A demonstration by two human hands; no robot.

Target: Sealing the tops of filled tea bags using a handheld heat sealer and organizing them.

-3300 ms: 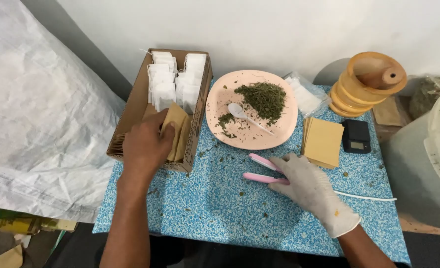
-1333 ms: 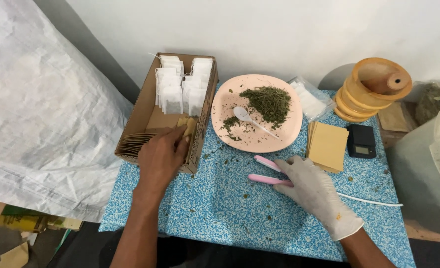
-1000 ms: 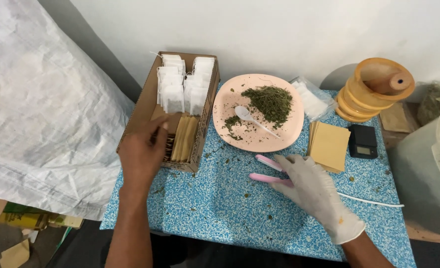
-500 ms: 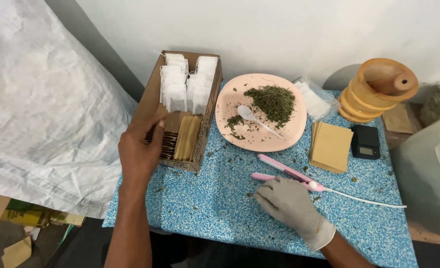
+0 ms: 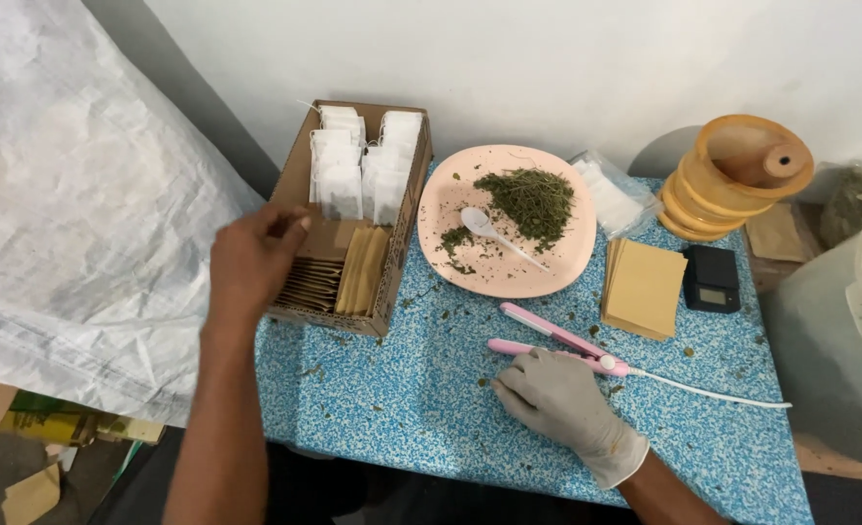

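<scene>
- Up at the far left of the blue speckled table (image 5: 373, 408) stands an open cardboard box (image 5: 407, 233): white paper sachets (image 5: 363, 165) upright in two rows in its far half, flat brown envelopes (image 5: 353, 272) stacked on edge in its near half.
- The left hand (image 5: 251, 262), bare, reaches into the box's near end, fingers curled down onto a brown envelope; whether it has a grip or merely touches it, I cannot tell.
- The right hand (image 5: 557, 394), in a pale glove, rests fingers half-bent on the table, touching the near prong of a pink two-pronged sealing tool (image 5: 557, 340) without closing round it.
- That tool lies flat, long axis running left to right (slightly slanted), its open prongs pointing left and its white cord (image 5: 713, 391) trailing right.
- Further off, a pink plate (image 5: 567, 258) carries dried green herb (image 5: 533, 199) and a white spoon (image 5: 489, 231); right of it lie a clear bag of white sachets (image 5: 611, 194), a flat stack of tan envelopes (image 5: 645, 287) and a small black scale (image 5: 713, 279).
- A white woven sack (image 5: 71, 194) fills the left; a pale tub (image 5: 844, 331) is cut off at the right edge.
</scene>
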